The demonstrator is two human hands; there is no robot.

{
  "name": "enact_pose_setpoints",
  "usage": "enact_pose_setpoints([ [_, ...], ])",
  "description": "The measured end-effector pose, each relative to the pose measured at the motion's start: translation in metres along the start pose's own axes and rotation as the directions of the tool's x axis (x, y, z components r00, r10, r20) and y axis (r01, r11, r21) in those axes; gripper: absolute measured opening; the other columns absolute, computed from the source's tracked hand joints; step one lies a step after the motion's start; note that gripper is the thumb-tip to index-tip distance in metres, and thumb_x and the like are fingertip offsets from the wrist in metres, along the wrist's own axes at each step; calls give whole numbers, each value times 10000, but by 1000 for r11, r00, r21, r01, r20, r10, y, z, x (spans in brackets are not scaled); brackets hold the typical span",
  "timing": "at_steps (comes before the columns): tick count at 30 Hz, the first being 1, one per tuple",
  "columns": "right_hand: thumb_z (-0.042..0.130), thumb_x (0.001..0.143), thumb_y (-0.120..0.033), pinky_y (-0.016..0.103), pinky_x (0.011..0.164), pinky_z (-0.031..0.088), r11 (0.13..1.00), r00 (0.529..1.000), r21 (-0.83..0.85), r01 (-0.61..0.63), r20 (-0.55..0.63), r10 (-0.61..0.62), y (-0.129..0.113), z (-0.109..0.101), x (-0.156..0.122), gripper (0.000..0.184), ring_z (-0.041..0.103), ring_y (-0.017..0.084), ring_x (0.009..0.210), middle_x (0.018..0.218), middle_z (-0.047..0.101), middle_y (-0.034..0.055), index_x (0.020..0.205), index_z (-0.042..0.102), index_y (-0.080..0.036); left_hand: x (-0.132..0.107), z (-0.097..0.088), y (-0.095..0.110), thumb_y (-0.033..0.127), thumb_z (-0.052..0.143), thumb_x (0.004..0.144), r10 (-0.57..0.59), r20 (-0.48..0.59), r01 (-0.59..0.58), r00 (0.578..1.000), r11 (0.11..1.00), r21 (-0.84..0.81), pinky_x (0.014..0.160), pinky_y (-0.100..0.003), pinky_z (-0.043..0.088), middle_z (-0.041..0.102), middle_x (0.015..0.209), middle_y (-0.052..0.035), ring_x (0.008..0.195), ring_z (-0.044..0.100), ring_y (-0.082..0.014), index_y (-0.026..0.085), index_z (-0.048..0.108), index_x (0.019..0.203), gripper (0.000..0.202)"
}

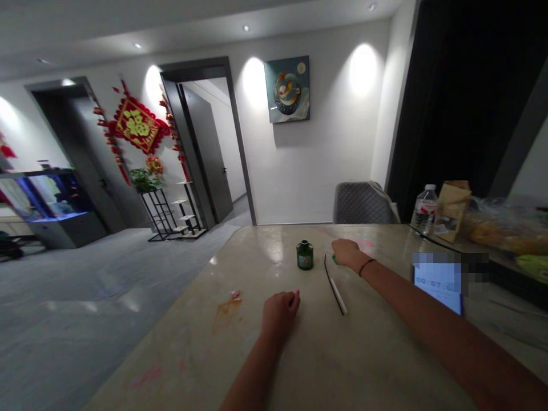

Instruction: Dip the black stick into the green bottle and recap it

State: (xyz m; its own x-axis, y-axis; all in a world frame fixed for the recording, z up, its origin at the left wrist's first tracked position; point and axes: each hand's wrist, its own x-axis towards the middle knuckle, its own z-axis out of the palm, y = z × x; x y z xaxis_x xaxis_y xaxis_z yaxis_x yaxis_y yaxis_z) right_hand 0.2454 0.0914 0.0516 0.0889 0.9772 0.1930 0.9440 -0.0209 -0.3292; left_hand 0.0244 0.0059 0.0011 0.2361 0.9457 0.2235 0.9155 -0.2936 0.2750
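Observation:
My left hand (279,313) rests on the pale marble table (240,354) with its fingers curled in; nothing shows inside them. My right hand (346,253) reaches farther out, closed over a small green thing (334,260) that peeks out at its left side. A small dark green bottle (305,254) stands upright just left of that hand. Between my hands lies a thin black stick with a white end (336,288), flat on the table.
An orange stain (226,306) marks the table on the left. At the right edge lie a lit tablet (439,283), a water bottle (424,209), a brown paper bag (450,210) and plastic bags. A grey chair (362,202) stands behind the table.

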Motion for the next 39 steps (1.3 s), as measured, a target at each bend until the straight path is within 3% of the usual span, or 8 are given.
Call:
enact_pose_setpoints([
  [4, 632, 625, -117, 333, 796, 430, 990, 989, 132, 56, -145, -37, -27, -3, 21, 450, 547, 265, 1005, 1112, 540, 225, 1060, 525, -73, 0, 0, 1, 398, 264, 864, 4, -3, -4, 1000, 1000, 11, 522, -251, 193, 605, 594, -44, 522, 468, -101, 165, 618, 596, 501],
  [10, 654, 638, -255, 238, 712, 452, 916, 976, 379, 133, -212, -55, -57, 23, 43, 382, 597, 148, 839, 955, 630, 74, 984, 534, -145, 0, -3, 2, 395, 283, 858, -17, 31, 17, 999, 1000, 4, 527, -246, 203, 615, 613, -49, 532, 475, -103, 166, 634, 623, 480],
  [18, 666, 612, -266, 289, 768, 454, 805, 964, 588, 79, -251, 88, -52, 56, 34, 413, 596, 183, 871, 973, 628, 102, 981, 525, -142, 2, 2, 0, 389, 272, 861, -5, -1, 5, 1000, 1000, 26, 514, -250, 184, 606, 590, -46, 506, 463, -98, 168, 631, 605, 494],
  [24, 656, 637, -272, 318, 843, 432, 727, 985, 675, 126, -174, -9, -40, 62, 30, 359, 580, 191, 944, 1017, 629, 107, 954, 578, -123, 2, 3, 0, 391, 270, 865, 0, 3, -1, 1000, 999, 37, 520, -249, 208, 621, 610, -51, 533, 500, -108, 170, 632, 608, 496],
  [28, 687, 607, -277, 327, 816, 457, 657, 989, 740, 142, -87, -116, -36, 55, 12, 390, 599, 203, 905, 991, 644, 103, 956, 605, -122, 2, 2, -1, 408, 299, 856, -45, -11, 44, 999, 999, -6, 555, -234, 279, 627, 643, -39, 603, 545, -124, 190, 648, 705, 438],
  [30, 695, 598, -312, 329, 781, 478, 570, 976, 808, 149, -29, -214, -36, 50, -5, 435, 610, 207, 875, 983, 646, 101, 977, 604, -119, 3, 3, -4, 420, 356, 836, -66, -75, 60, 995, 995, -74, 616, -232, 332, 637, 723, -21, 689, 567, -137, 217, 614, 952, 348],
  [33, 700, 588, -375, 342, 773, 486, 430, 928, 892, 139, 34, -371, -36, 45, -32, 483, 608, 215, 882, 971, 651, 81, 998, 605, -138, 6, 8, -8, 449, 492, 755, -29, -150, 2, 988, 984, -177, 755, -266, 379, 622, 922, -42, 848, 560, -166, 189, 392, 1251, 569],
  [39, 709, 583, -396, 373, 816, 465, 304, 914, 947, 99, 34, -403, -39, 48, -66, 456, 599, 222, 889, 940, 657, 64, 955, 610, -152, 5, 8, -11, 504, 619, 613, 84, -60, -95, 995, 970, -224, 854, -314, 365, 586, 1012, -50, 961, 517, -217, 239, 509, 1134, 595],
])
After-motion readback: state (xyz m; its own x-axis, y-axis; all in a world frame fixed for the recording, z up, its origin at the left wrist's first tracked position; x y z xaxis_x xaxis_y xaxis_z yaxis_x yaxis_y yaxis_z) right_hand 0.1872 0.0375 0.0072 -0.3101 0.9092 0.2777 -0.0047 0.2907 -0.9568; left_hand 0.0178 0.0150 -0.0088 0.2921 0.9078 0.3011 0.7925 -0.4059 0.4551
